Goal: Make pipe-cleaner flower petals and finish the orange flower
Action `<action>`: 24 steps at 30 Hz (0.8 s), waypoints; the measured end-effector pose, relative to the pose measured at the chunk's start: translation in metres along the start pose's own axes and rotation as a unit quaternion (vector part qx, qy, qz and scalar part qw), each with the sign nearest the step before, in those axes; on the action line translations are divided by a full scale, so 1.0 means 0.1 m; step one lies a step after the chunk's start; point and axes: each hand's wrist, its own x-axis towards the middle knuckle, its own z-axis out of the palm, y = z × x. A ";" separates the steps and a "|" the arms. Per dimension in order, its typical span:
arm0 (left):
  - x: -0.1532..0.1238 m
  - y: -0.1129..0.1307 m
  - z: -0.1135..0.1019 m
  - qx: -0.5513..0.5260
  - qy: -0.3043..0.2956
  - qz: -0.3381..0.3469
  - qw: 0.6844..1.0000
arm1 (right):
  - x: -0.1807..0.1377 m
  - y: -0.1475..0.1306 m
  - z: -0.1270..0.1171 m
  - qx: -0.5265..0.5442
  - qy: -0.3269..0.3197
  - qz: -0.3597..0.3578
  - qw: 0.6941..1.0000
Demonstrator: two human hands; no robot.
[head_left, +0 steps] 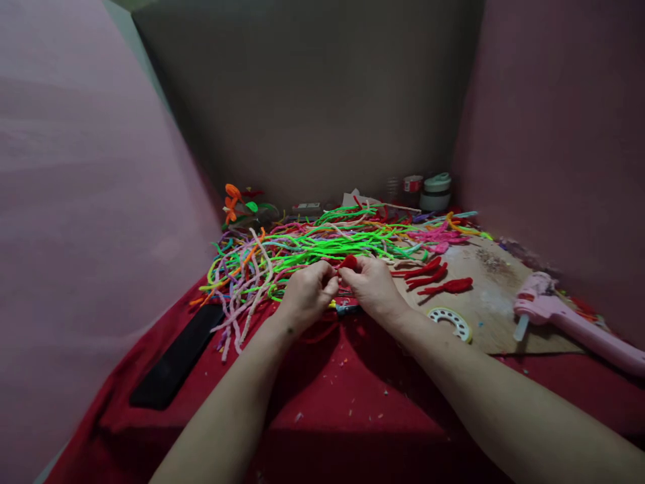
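Note:
My left hand and my right hand meet at the middle of the table, both pinched on a red pipe cleaner piece held between their fingertips. Right behind them lies a big tangle of pipe cleaners in green, pink, orange and purple. Three shaped red pipe cleaner pieces lie on a cardboard sheet to the right of my right hand.
A pink glue gun rests at the right on the cardboard. A white ring-shaped piece lies near my right wrist. A black flat object sits on the red cloth at left. Jars stand at the back. Pink walls enclose both sides.

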 end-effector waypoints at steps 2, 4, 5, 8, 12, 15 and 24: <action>-0.03 0.01 0.05 0.174 0.050 0.084 0.980 | 0.01 0.01 0.01 0.042 -0.002 0.037 0.998; -0.05 0.03 0.08 0.273 0.074 0.141 0.949 | 0.02 0.02 0.01 0.124 -0.016 0.091 0.988; -0.06 0.04 0.08 0.290 0.077 0.157 0.941 | 0.02 0.02 0.02 0.168 -0.022 0.115 0.979; -0.05 0.04 0.07 0.208 0.076 0.135 0.966 | 0.03 0.01 0.01 0.234 -0.033 0.144 0.961; 0.02 0.04 -0.03 -0.110 -0.021 0.000 0.994 | 0.02 -0.04 -0.02 0.193 -0.058 0.093 0.975; 0.05 0.02 -0.09 -0.227 -0.115 -0.056 0.965 | 0.03 -0.05 -0.03 0.117 -0.074 0.040 0.989; 0.00 0.03 -0.01 -0.109 -0.024 -0.078 0.991 | 0.04 0.01 -0.03 0.045 0.009 -0.031 0.998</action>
